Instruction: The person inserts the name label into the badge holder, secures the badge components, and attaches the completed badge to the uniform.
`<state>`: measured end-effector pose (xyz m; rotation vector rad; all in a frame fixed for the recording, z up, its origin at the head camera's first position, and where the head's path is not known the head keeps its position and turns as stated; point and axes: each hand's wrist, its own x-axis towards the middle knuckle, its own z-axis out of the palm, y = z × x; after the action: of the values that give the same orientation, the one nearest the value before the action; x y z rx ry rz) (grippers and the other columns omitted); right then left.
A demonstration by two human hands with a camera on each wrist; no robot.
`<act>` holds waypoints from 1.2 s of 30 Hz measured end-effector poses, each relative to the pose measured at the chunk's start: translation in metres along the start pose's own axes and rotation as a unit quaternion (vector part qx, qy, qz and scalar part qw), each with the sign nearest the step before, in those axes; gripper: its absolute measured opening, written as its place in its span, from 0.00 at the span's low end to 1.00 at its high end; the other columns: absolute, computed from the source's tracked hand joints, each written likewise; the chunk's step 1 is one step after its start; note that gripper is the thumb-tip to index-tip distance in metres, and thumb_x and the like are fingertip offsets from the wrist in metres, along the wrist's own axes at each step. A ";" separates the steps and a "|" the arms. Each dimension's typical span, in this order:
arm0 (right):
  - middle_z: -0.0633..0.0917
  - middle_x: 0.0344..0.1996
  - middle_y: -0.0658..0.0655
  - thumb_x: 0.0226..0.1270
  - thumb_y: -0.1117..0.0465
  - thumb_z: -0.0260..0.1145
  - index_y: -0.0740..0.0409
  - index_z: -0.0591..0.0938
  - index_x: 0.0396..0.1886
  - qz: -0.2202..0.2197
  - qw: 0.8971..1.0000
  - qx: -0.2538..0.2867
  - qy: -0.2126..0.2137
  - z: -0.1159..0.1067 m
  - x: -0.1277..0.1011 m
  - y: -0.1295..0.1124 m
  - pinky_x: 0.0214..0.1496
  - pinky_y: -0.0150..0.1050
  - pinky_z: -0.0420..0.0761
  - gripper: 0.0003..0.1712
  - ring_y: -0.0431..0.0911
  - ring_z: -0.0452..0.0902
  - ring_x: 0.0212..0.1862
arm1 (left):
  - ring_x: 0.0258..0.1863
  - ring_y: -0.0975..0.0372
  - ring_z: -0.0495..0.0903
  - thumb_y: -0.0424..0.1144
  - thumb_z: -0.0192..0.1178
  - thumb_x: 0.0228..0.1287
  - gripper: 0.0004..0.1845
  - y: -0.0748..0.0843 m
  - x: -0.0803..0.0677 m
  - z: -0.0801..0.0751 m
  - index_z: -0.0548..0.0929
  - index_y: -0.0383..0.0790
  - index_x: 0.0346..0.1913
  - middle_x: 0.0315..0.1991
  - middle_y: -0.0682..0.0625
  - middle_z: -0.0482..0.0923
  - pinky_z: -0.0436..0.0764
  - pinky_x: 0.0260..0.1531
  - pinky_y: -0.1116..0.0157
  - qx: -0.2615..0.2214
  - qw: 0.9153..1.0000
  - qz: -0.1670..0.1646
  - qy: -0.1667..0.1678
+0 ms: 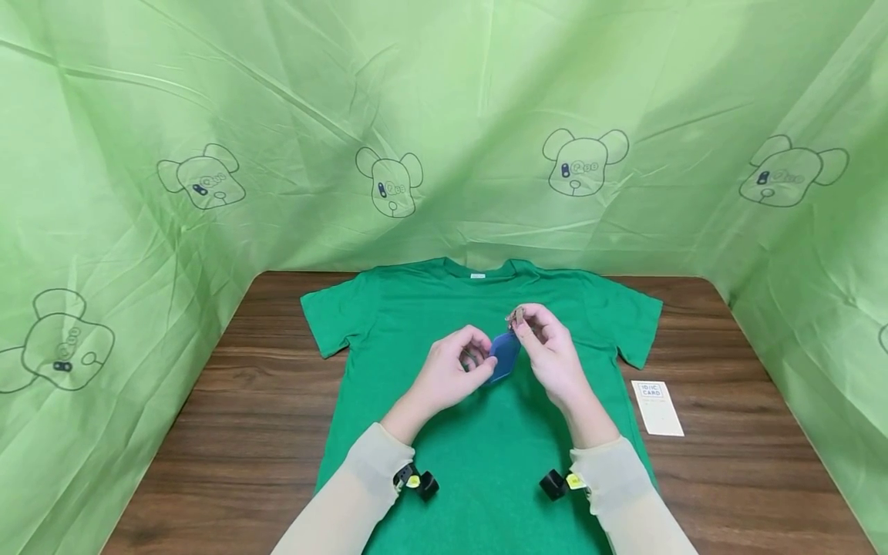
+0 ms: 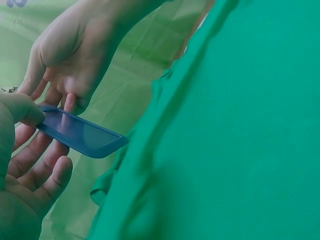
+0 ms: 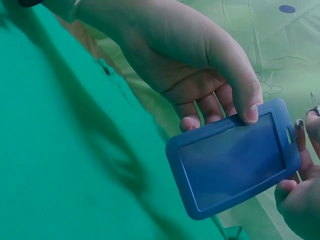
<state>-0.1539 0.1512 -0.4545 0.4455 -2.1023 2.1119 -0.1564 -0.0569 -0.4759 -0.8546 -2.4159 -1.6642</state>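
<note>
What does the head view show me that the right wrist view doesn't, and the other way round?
Only the head view shows the white card lying on the table to the right of the shirt, and the small white tag at the shirt's neck.

Only the right wrist view shows the slot in one end of the blue badge holder.

Both show the left hand holding that badge holder, part of the right hand, and the green shirt.

Shadows darken the green shirt (image 1: 486, 451), and wrist views are dim, perhaps slightly soft.
</note>
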 end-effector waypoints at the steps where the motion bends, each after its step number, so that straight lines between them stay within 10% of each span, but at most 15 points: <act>1: 0.81 0.50 0.63 0.89 0.68 0.56 0.74 0.77 0.55 -0.001 1.000 0.001 -0.001 0.000 0.000 0.000 0.60 0.33 0.80 0.10 0.47 0.79 0.52 | 0.35 0.63 0.84 0.30 0.71 0.71 0.07 0.000 0.000 0.000 0.83 0.40 0.45 0.38 0.50 0.85 0.87 0.34 0.62 -0.002 1.000 0.001 0.001; 9: 0.81 0.49 0.55 0.88 0.69 0.56 0.74 0.77 0.56 -0.011 1.000 0.009 -0.019 0.000 -0.002 0.002 0.60 0.33 0.80 0.10 0.46 0.79 0.52 | 0.37 0.63 0.86 0.36 0.69 0.77 0.04 0.001 0.000 -0.001 0.85 0.41 0.48 0.39 0.51 0.86 0.87 0.37 0.64 -0.034 0.999 0.003 -0.007; 19: 0.79 0.52 0.56 0.87 0.71 0.57 0.74 0.79 0.54 -0.017 0.998 0.040 -0.039 0.004 -0.002 0.002 0.58 0.36 0.82 0.08 0.47 0.79 0.49 | 0.32 0.36 0.86 0.35 0.60 0.84 0.05 0.008 0.001 0.000 0.83 0.37 0.52 0.37 0.42 0.86 0.89 0.29 0.57 -0.116 0.993 -0.010 0.014; 25: 0.83 0.49 0.53 0.86 0.72 0.57 0.78 0.76 0.57 -0.025 0.995 0.070 -0.065 0.007 -0.003 0.002 0.56 0.34 0.84 0.11 0.44 0.81 0.48 | 0.31 0.36 0.86 0.33 0.63 0.82 0.04 0.011 0.003 0.001 0.82 0.34 0.49 0.35 0.42 0.86 0.88 0.30 0.42 -0.134 0.990 -0.010 0.052; 36: 0.84 0.60 0.68 0.82 0.72 0.64 0.76 0.80 0.63 -0.005 0.994 0.065 -0.087 0.011 -0.006 -0.005 0.65 0.35 0.83 0.16 0.45 0.83 0.60 | 0.30 0.43 0.89 0.31 0.68 0.78 0.05 0.010 0.004 -0.001 0.81 0.33 0.45 0.33 0.38 0.86 0.91 0.31 0.52 -0.146 0.986 -0.019 0.081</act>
<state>-0.1458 0.1414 -0.4518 0.6771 -2.0506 2.2899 -0.1554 -0.0536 -0.4659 -0.6746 -2.1278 -2.0505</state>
